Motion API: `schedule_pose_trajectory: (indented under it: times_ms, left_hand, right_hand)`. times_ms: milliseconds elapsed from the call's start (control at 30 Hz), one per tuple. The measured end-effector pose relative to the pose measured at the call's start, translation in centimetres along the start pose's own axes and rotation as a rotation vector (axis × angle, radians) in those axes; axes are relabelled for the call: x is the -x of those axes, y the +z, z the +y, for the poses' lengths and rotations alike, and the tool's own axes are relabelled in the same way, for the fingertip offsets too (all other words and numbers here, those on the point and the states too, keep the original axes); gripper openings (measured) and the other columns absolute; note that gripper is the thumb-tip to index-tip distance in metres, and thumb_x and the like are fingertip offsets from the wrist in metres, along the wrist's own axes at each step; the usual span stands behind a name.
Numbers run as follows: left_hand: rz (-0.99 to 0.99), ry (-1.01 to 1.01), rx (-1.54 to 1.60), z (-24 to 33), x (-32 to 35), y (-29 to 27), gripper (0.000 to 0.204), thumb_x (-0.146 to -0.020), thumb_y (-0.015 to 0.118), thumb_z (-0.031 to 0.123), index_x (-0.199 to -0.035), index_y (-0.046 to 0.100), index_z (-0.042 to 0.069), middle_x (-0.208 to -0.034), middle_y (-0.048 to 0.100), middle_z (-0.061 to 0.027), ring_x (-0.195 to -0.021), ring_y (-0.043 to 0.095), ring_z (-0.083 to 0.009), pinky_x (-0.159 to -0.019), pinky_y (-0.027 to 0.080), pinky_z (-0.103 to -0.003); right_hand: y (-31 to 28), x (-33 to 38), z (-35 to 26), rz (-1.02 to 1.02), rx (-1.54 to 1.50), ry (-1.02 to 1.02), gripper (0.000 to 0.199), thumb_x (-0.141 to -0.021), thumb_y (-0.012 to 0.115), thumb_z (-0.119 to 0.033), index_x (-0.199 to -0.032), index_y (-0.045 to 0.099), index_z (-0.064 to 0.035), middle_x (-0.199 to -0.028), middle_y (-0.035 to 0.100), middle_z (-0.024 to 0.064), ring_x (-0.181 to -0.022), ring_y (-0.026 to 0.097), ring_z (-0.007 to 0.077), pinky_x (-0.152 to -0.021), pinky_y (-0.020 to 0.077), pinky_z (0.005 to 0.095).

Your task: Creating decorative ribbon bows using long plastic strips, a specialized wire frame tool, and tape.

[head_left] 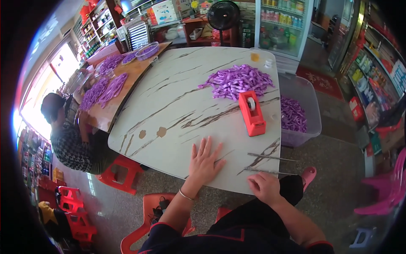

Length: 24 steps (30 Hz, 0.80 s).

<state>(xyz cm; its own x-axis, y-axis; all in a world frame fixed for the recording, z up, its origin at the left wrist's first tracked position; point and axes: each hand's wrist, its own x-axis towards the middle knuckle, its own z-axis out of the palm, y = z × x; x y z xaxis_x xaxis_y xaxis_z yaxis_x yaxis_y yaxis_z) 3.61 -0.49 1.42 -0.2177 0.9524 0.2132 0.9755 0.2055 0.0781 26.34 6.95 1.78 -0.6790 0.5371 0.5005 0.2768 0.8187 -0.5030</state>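
My left hand [205, 163] lies flat on the near edge of the white marble-patterned table [169, 97], fingers spread and nothing under them that I can see. Beside the table's near right corner, my right hand [265, 186] is curled into a loose fist, with nothing showing in it. Just beyond that fist are two thin grey rods, an upper rod [272, 157] and a lower rod [270, 171], both jutting past the table's right edge. Farther off stands a red tape dispenser [253, 118] with a roll in it. Behind it is a heap of purple ribbon strips [239, 81].
A clear plastic bin [311, 99] of purple strips stands right of the table. At left, a person [69, 135] sits by a wooden table [103, 116] with purple bundles. Red stools [120, 173] and an orange chair [139, 233] stand nearby. A fan [223, 16] and drinks fridge [281, 25] are behind.
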Motion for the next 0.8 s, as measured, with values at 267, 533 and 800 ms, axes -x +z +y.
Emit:
schedule_pose_trajectory:
  times_ms: [267,533,800]
  left_hand:
    - [0.003,-0.008,0.022,0.08,-0.10,0.06,0.058,-0.087,0.044,0.046,-0.138,0.033,0.020,-0.145,0.022,-0.0159,-0.134,0.020,-0.0334,-0.108,0.012,-0.050]
    - [0.026,0.016,0.025,0.32,-0.44,0.38,0.056,-0.086,0.046,0.044,-0.135,0.038,0.018,-0.142,0.026,-0.0190,-0.132,0.024,-0.0361,-0.106,0.016,-0.052]
    - [0.040,0.021,0.042,0.42,0.02,-0.02,0.054,-0.086,0.048,0.041,-0.134,0.040,0.017,-0.142,0.027,-0.0196,-0.131,0.025,-0.0369,-0.106,0.018,-0.052]
  right_hand:
    - [0.57,0.54,0.80,0.027,-0.002,-0.001,0.009,-0.070,0.066,-0.012,-0.077,0.060,-0.0128,-0.067,0.055,0.0031,-0.061,0.057,0.0222,-0.052,0.0452,0.0324]
    - [0.29,0.80,0.98,0.017,0.006,0.016,0.007,-0.073,0.065,-0.014,-0.078,0.060,-0.0137,-0.069,0.054,0.0020,-0.063,0.058,0.0211,-0.053,0.0456,0.0322]
    - [0.03,0.96,0.48,0.001,-0.007,0.019,0.007,-0.073,0.064,-0.014,-0.078,0.060,-0.0131,-0.070,0.054,0.0016,-0.063,0.058,0.0200,-0.054,0.0462,0.0319]
